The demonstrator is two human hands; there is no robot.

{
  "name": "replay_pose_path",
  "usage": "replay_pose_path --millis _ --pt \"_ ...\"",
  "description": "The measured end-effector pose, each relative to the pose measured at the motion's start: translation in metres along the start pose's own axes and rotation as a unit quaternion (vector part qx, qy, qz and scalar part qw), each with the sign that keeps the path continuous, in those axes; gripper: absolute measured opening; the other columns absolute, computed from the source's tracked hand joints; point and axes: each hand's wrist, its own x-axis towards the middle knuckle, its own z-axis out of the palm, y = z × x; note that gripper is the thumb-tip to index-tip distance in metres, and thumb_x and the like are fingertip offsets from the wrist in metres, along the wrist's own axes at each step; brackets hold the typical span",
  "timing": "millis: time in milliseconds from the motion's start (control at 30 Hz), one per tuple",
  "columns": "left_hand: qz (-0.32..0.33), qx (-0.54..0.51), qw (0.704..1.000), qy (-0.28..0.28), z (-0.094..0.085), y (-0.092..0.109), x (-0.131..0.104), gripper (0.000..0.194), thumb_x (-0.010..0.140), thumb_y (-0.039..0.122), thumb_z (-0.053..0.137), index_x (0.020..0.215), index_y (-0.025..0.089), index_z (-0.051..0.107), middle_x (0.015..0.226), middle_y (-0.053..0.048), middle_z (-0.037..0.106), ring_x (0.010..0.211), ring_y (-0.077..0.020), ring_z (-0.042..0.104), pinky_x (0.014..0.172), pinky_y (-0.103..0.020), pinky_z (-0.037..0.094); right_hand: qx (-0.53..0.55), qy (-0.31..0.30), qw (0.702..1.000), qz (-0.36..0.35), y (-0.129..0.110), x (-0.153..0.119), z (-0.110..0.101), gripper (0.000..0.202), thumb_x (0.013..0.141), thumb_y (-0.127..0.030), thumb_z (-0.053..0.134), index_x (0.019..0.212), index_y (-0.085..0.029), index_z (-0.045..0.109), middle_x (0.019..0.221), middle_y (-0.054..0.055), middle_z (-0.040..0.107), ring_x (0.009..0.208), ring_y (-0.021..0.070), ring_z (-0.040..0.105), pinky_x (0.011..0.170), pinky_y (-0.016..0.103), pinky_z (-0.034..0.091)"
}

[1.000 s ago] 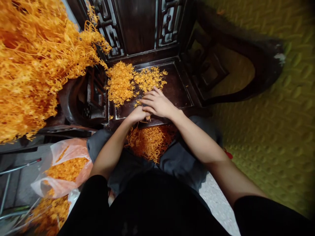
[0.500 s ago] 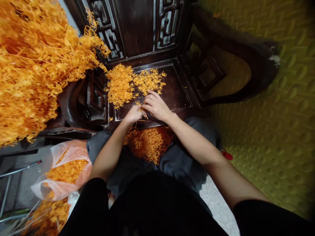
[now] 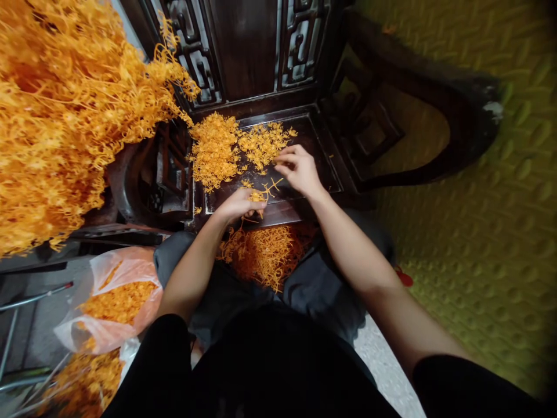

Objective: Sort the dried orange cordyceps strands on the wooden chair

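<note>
My left hand (image 3: 240,204) is closed on an orange sprig (image 3: 270,188), whose thin branched stem sticks out to the right over the front of the dark wooden seat (image 3: 315,168). My right hand (image 3: 299,167) is at the right edge of a small loose pile of orange pieces (image 3: 263,144); its fingers are pinched together, and what they hold, if anything, is too small to make out. A denser orange pile (image 3: 214,152) lies beside it on the left of the seat. More orange stems (image 3: 272,252) sit below the seat's front edge, between my knees.
A large orange mass (image 3: 65,122) rises at the left over the chair's armrest (image 3: 124,186). An open plastic bag (image 3: 148,261) of orange pieces stands at lower left, near metal bars. The right armrest (image 3: 472,110) curves beside a yellow-green textured surface (image 3: 491,249).
My right hand has moved away from my left hand, to the right and slightly up, beside the loose pile. The branched stem in my left hand now shows. The view has shifted slightly.
</note>
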Motion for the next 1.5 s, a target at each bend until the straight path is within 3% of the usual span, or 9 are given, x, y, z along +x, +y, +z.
replay_pose_path --millis 133,233,400,667,800,900,1000,1333,1500 --pt "-0.012 0.017 0.999 0.028 0.002 -0.002 0.004 0.089 0.079 0.02 0.082 0.156 0.007 0.037 0.074 -0.006 0.073 0.055 -0.0112 0.054 0.052 -0.024 0.035 -0.032 -0.09 0.991 -0.097 -0.032 -0.007 0.001 0.032 0.1 -0.045 0.058 0.116 -0.025 0.077 0.127 0.009 0.071 0.123 0.0279 0.061 0.111 0.052 0.045" --pt "0.03 0.046 0.998 0.039 0.005 -0.008 0.007 0.105 0.071 0.02 0.088 0.159 0.009 0.031 0.084 -0.006 0.074 0.064 -0.0134 0.061 0.059 -0.024 0.042 -0.046 -0.183 0.972 -0.136 -0.048 -0.016 -0.002 0.033 0.098 -0.049 0.061 0.109 -0.024 0.078 0.11 0.007 0.076 0.109 0.0278 0.065 0.107 0.052 0.044" --pt "0.066 0.143 0.982 0.101 0.008 -0.007 0.007 0.131 0.065 0.019 0.09 0.166 0.009 0.007 0.094 -0.009 0.074 0.08 -0.0186 0.066 0.074 -0.026 0.048 -0.065 -0.257 0.948 -0.175 -0.048 -0.035 0.006 0.029 0.098 -0.036 0.063 0.122 -0.023 0.075 0.122 0.009 0.074 0.115 0.0272 0.067 0.117 0.057 0.034" --pt "0.109 0.18 0.973 0.096 0.007 0.0 -0.009 0.115 0.078 0.017 0.075 0.167 0.01 0.003 0.087 -0.006 0.075 0.073 -0.0159 0.066 0.075 -0.026 0.049 -0.044 -0.202 0.961 -0.186 -0.05 -0.038 0.014 0.016 0.094 -0.018 0.061 0.095 -0.023 0.077 0.099 0.006 0.077 0.098 0.0245 0.07 0.112 0.053 0.041" --pt "0.059 0.125 0.985 0.107 0.008 0.011 -0.009 0.105 0.079 0.01 0.067 0.167 0.01 0.01 0.079 -0.004 0.072 0.063 -0.015 0.065 0.066 -0.027 0.049 0.052 -0.108 0.993 0.009 -0.049 -0.032 0.019 0.007 0.083 -0.022 0.071 0.077 -0.022 0.075 0.085 0.005 0.076 0.082 0.0233 0.069 0.086 0.043 0.054" --pt "0.02 0.063 0.997 0.049 0.009 0.022 -0.008 0.098 0.076 0.002 0.064 0.165 0.008 0.022 0.073 -0.002 0.07 0.056 -0.0147 0.063 0.059 -0.027 0.046 0.137 -0.036 0.973 0.18 -0.041 -0.022 0.027 0.015 0.07 -0.032 0.083 0.073 -0.02 0.075 0.076 0.003 0.075 0.068 0.0197 0.066 0.067 0.034 0.051" --pt "-0.018 0.032 0.999 0.012 0.008 0.028 -0.007 0.1 0.075 0.001 0.067 0.164 0.003 0.022 0.072 -0.002 0.07 0.054 -0.0133 0.061 0.053 -0.025 0.038 0.188 0.0 0.95 0.251 -0.031 -0.012 0.034 0.027 0.058 -0.036 0.089 0.07 -0.018 0.073 0.07 0.001 0.072 0.062 0.0162 0.061 0.06 0.03 0.048" --pt "-0.025 0.105 0.994 0.022 -0.001 0.02 -0.001 0.076 0.077 0.006 0.066 0.151 0.0 0.048 0.078 -0.006 0.074 0.058 -0.0115 0.061 0.057 -0.024 0.041 0.144 0.048 0.947 0.282 -0.012 -0.016 0.048 0.022 0.058 -0.031 0.087 0.069 -0.016 0.074 0.065 -0.001 0.068 0.058 0.0124 0.054 0.06 0.028 0.045" --pt "-0.021 0.154 0.987 0.032 -0.002 0.022 0.005 0.053 0.073 0.008 0.066 0.126 0.005 0.07 0.074 -0.007 0.075 0.059 -0.0132 0.063 0.063 -0.026 0.046 0.223 0.119 0.906 0.339 -0.006 -0.006 0.053 0.017 0.059 -0.023 0.082 0.064 -0.017 0.066 0.062 -0.002 0.065 0.059 0.0119 0.057 0.062 0.027 0.049"
